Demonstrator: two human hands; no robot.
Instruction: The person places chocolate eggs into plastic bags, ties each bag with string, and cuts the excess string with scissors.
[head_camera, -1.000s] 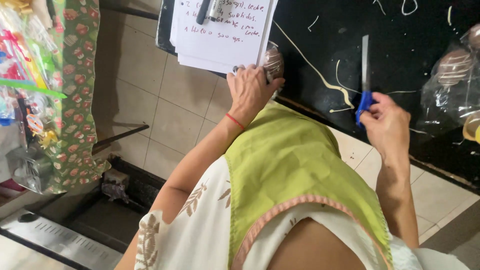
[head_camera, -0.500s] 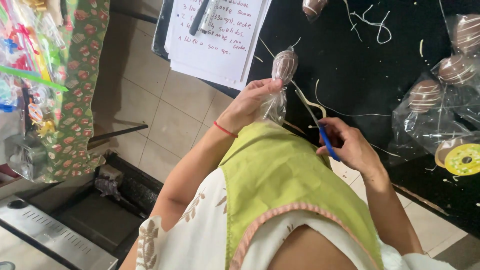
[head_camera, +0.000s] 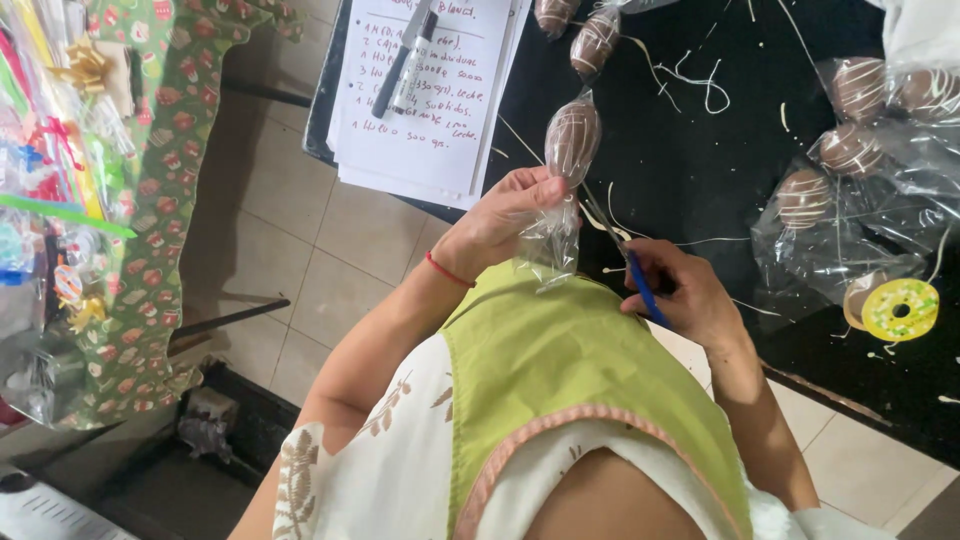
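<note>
Holding a bagged chocolate egg (head_camera: 571, 140) above the black tabletop (head_camera: 680, 150), the left hand (head_camera: 500, 215) pinches the bag's neck shut. The right hand (head_camera: 685, 295) grips blue-handled scissors (head_camera: 640, 285) just beside it. Several wrapped eggs (head_camera: 850, 150) already lie far right; this one looks untied.

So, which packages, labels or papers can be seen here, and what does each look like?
Clear plastic bag with striped chocolate egg: pinched by left hand.
White handwritten paper sheets: top, on black table.
Bagged chocolate eggs: right side, clear wrap.
Round yellow label roll: far right.
</note>
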